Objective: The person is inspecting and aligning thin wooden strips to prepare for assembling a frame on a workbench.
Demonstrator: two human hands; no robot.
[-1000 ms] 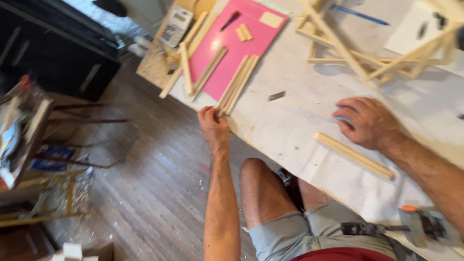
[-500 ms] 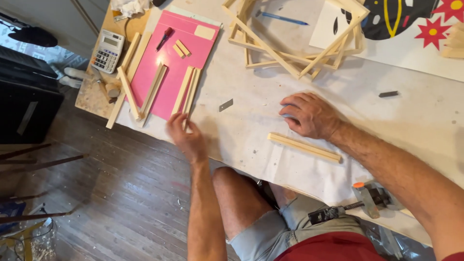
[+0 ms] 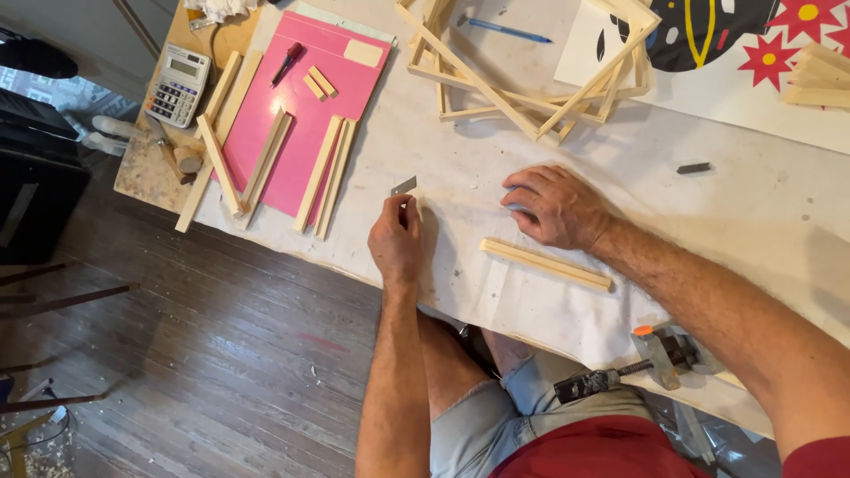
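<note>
My left hand (image 3: 396, 239) rests near the front edge of the white cloth-covered table (image 3: 779, 230) and pinches a small grey metal blade (image 3: 404, 186) between thumb and fingers. My right hand (image 3: 555, 206) lies palm down on the cloth, its fingers curled over something small that I cannot make out. A short wooden strip (image 3: 545, 264) lies just in front of the right hand, not touched.
A pink cutting mat (image 3: 305, 106) with several wooden strips lies at the left, beside a calculator (image 3: 178, 85). Stacked wooden frames (image 3: 522, 75) and a blue pen (image 3: 507, 31) sit at the back. A clamp (image 3: 637, 363) grips the table edge at the right.
The left hand moved right from the wooden strips by the pink mat and picked up the small metal blade. The right hand stayed put. The view shifted.
</note>
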